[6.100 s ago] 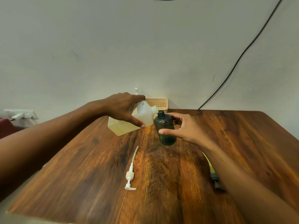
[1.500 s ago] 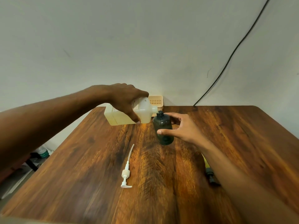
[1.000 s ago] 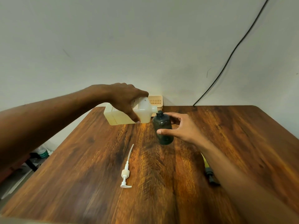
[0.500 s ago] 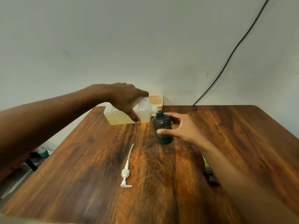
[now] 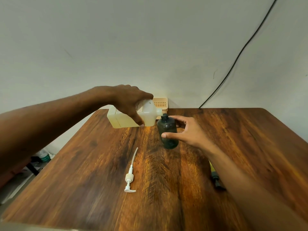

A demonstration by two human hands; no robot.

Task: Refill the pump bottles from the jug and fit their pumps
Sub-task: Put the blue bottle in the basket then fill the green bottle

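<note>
Wood grain runs away from me across the tabletop [image 5: 175, 189], which ends against a pale wall; its right side past my forearm is bare out to the rounded far corner, and the left edge drops off to floor clutter below. Between my two arms the middle of the surface is open, apart from the white pump [image 5: 130, 176] lying flat there, nozzle toward me and dip tube pointing away toward the bottle. A second pump [image 5: 215, 178], dark with a yellowish tube, lies just beside my right forearm and is partly hidden by it. At the far edge a small beige basket [image 5: 162, 102] sits against the wall, right behind the jug, and a black cable [image 5: 240, 54] climbs the wall from the tabletop's back edge.

My left hand [image 5: 131, 104] is clamped over the top of the jug [image 5: 133, 116], thumb underneath, holding it tipped on its side above the wood; pale yellowish liquid lies along its lower side. Its spout meets the open neck of the dark bottle [image 5: 167, 130], which stands upright on the tabletop. My right hand [image 5: 188, 130] curls around that bottle, thumb in front and fingers behind, steadying it. How much is inside the dark bottle I cannot tell
</note>
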